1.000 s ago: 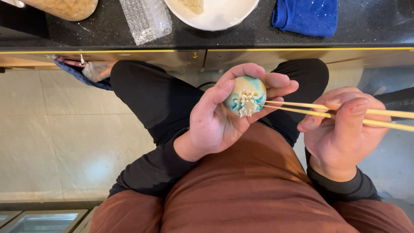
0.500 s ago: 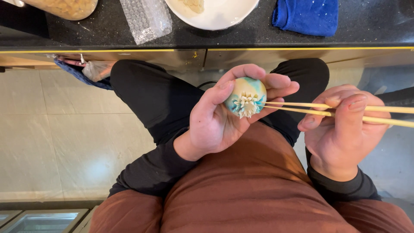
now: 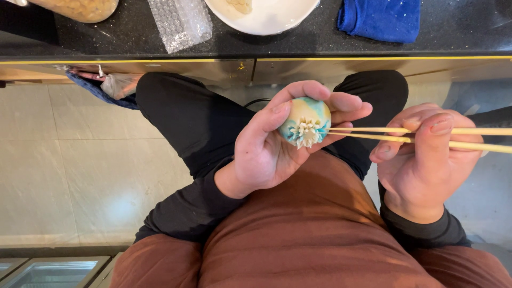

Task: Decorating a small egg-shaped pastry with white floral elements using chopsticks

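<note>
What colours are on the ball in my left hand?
The ball is pale yellow and blue with a white flower-like cluster, in the head view.

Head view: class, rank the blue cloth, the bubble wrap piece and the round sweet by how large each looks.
1. blue cloth, cut by the frame
2. bubble wrap piece
3. round sweet, though nearer the camera

Black long sleeves to both wrists, rust-brown apron or top over torso, probably apron. Left hand (image 3: 266, 154), right hand (image 3: 426, 160) bare.
</note>
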